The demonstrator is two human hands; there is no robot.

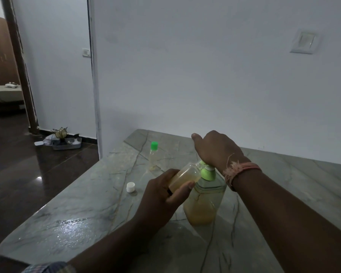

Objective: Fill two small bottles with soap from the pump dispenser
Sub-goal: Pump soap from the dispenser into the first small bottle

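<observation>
A clear pump dispenser (202, 205) with yellow soap and a green pump collar stands on the marble counter (77, 223). My right hand (217, 149) rests on top of the pump head, which it hides. My left hand (161, 196) holds a small uncapped bottle (185, 175), tilted, its mouth at the pump spout; it holds yellow soap. A second small bottle (153, 155) with a green cap stands upright farther back on the counter. A white cap (131, 187) lies loose to the left of my left hand.
The counter's left edge drops to a dark floor. A white wall runs right behind the counter. A tray with small items (67, 142) sits on the floor by a doorway at the far left. A wet patch (71, 227) shines on the counter's near left.
</observation>
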